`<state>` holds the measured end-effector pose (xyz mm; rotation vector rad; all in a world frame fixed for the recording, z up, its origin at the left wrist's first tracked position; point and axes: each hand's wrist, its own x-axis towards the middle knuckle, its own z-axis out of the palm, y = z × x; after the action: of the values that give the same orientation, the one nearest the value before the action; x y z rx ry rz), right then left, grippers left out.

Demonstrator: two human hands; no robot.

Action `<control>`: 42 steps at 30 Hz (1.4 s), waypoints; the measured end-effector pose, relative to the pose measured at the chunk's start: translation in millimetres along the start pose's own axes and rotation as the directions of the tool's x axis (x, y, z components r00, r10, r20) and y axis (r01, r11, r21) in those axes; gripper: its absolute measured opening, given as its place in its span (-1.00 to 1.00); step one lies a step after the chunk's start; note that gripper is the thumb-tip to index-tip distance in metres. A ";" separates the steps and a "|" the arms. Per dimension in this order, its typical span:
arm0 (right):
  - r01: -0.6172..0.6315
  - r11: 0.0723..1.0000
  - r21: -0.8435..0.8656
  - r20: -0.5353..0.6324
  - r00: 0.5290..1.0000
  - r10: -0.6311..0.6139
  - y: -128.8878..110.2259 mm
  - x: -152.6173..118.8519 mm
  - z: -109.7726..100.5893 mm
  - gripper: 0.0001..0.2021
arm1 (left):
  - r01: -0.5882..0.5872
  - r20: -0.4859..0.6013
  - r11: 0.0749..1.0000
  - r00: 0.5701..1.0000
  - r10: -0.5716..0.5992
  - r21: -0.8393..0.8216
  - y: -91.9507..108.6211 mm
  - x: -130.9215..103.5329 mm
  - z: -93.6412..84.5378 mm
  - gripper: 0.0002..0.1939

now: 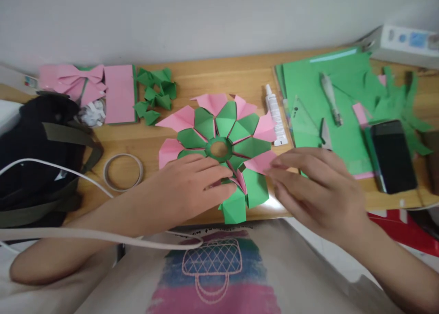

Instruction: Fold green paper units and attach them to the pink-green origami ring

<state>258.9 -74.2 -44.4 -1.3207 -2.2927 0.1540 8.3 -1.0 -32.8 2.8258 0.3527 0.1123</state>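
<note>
A folded paper flower (248, 126) lies on the table in front of me, with green petals around a ring-shaped centre and pink petals between and outside them. My left hand (192, 186) rests over its lower left side, thumb and fingers closed around a folded part near a pink crease. At the right, my right hand (312, 186) pinches the outer tip of a pink petal (259, 162) between thumb and fingers. Two loose-looking green flaps (235, 206) stick out toward me below the ring. The left hand hides part of the flower's lower left.
A glue tube (276, 117) lies right of the flower. Green sheets (308, 81) carry a craft knife (329, 97), a set square (302, 117) and a phone (393, 156). Leftward are a tape roll (139, 174), green folded pieces (159, 92), pink paper (119, 94) and a black bag (30, 145). A white cable (103, 236) crosses my left arm.
</note>
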 end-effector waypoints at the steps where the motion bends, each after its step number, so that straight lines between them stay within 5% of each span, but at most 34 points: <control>1: -0.021 1.000 -0.013 0.000 1.000 0.021 2.6 -0.7 -0.5 -0.85 | 0.005 0.006 1.000 1.000 -0.005 -0.016 -0.2 -0.7 0.8 -0.71; 9: 0.065 0.989 -0.136 0.084 0.995 -0.054 8.8 10.4 5.1 -0.86 | 0.004 0.007 0.994 1.000 -0.003 -0.112 -3.5 -4.9 7.0 -0.70; 17: 0.186 0.975 -0.121 0.153 0.974 -0.167 22.9 30.1 6.2 -0.81 | 0.131 0.060 0.951 0.991 -0.119 -0.280 -8.4 -1.7 2.7 -0.68; 24: 0.224 0.974 -0.042 0.142 0.966 -0.217 41.5 52.0 9.3 -0.80 | 0.318 0.119 0.778 0.945 -0.304 -0.542 -17.8 9.3 -0.8 -0.74; 33: 0.214 0.970 0.112 0.210 0.949 -0.234 50.2 79.5 -1.1 -0.80 | 0.359 0.080 0.589 0.891 -0.446 -0.724 -32.3 12.1 -5.5 -0.74; 42: 0.208 0.978 -0.019 0.147 0.968 -0.203 38.8 44.4 -7.5 -0.80 | 0.337 0.137 0.688 0.934 -0.329 -0.643 -21.9 11.9 -1.5 -0.84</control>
<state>274.3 -17.6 -34.9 -1.1105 -2.5480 0.1449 14.6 22.7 -37.4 2.0155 0.6714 0.1150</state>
